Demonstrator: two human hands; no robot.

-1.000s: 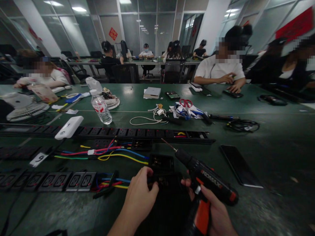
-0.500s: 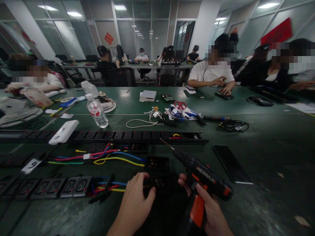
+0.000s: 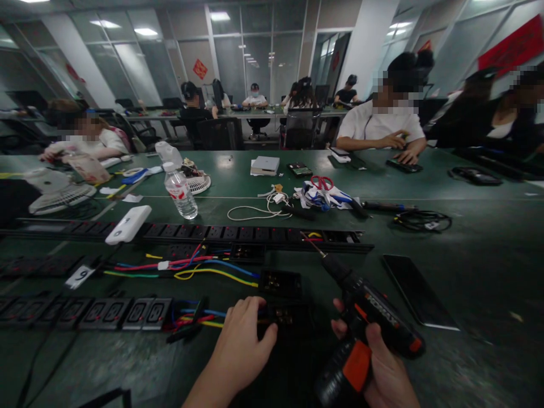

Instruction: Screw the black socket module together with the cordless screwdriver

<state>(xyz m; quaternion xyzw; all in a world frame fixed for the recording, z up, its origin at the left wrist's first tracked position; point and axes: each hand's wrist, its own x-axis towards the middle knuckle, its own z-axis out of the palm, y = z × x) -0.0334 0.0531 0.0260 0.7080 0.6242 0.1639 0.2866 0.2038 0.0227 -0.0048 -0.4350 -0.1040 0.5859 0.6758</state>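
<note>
My right hand (image 3: 385, 362) is wrapped round the handle of a black and orange power drill (image 3: 378, 311), its long thin bit pointing up and to the left. At the lower centre, my left hand (image 3: 242, 340) rests with bent fingers and thumb at a black terminal box (image 3: 293, 314) with brass contacts; its fingertips hide the box's left end. Blue, red and yellow wires run from there to a black socket strip (image 3: 114, 313) at the left. Just behind lies a second black box (image 3: 280, 282) with blue and yellow wires.
A long socket strip (image 3: 229, 233) crosses the green table (image 3: 480, 255). Behind it stand a water bottle (image 3: 182, 192) and red-handled scissors (image 3: 322, 182). A phone (image 3: 419, 292) lies right of the drill. A white adapter (image 3: 128, 224) sits on the strip. People sit across the table.
The drill and my right hand have moved right and slightly down, away from my left hand. My left hand stays at the terminal box. The whole view has shifted a little.
</note>
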